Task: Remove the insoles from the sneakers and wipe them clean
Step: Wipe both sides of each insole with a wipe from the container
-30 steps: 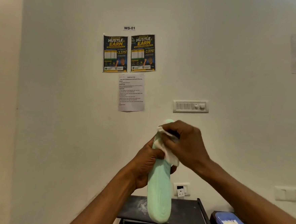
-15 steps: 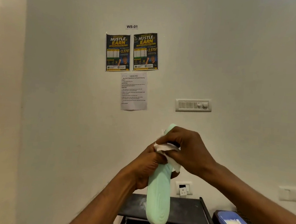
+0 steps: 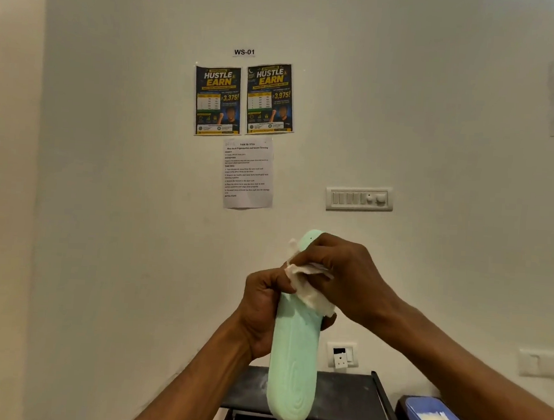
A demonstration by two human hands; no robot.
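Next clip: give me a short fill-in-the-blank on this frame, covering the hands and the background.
1. The left hand grips a pale ____ insole.
2. The right hand presses a white wipe against the insole's ____ half.
3. The label above the posters reads ____.
4. The tub at lower right has a ____ rim.
Missing words: green; upper; WS-01; blue.
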